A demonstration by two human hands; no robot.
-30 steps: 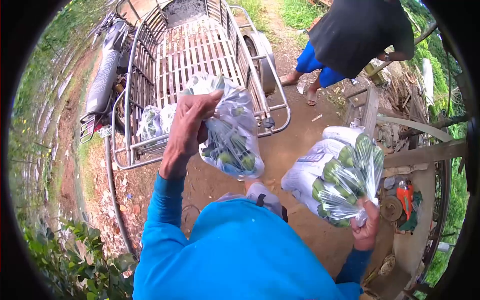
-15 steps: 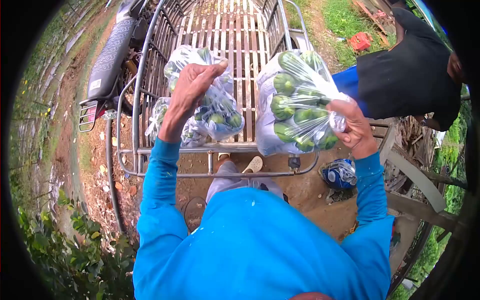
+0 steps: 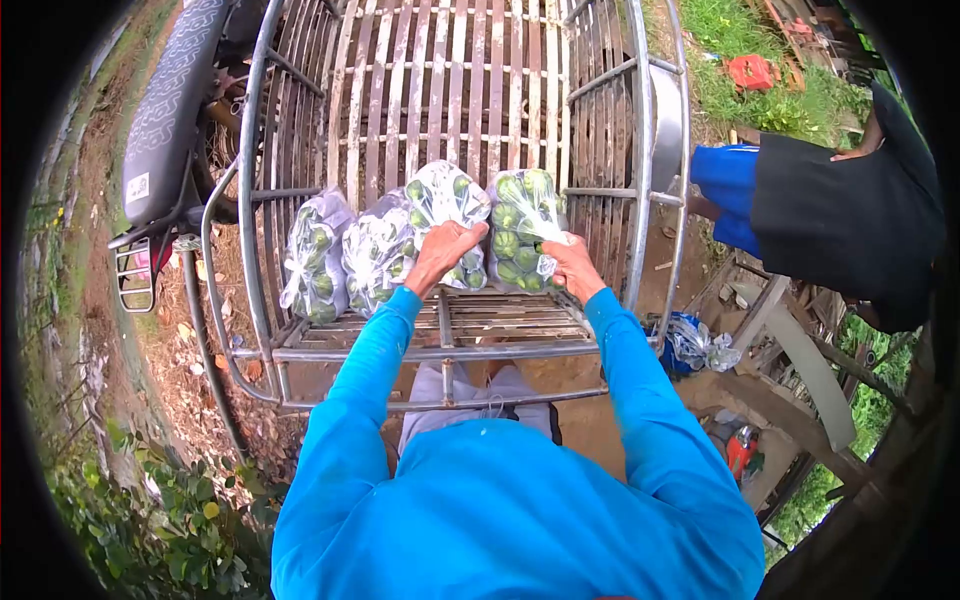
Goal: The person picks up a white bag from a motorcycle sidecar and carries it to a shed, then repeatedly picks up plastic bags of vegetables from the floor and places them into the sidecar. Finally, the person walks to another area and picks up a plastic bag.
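Both hands [image 3: 573, 266] now lower, gripping produce bags [image 3: 513, 228] inside slatted cart [image 3: 448, 90].

The cart [image 3: 460, 353] is the reference; all sides are as I face it from its near end. Four bags stand or lie in a row across the near part of the cart bed. From left to right: first bag [image 3: 318, 262], second bag [image 3: 373, 258], third bag [image 3: 442, 192], fourth bag [image 3: 518, 225]. The motorcycle seat [image 3: 160, 120] is left of the cart; a pole [image 3: 210, 350] lies beside its near left corner. Leafy plants [image 3: 170, 510] are left, nearer me. Right of the cart is another person [image 3: 840, 210], with a crate [image 3: 752, 72] beyond. A bundle [image 3: 685, 338] sits just beside its near right corner.
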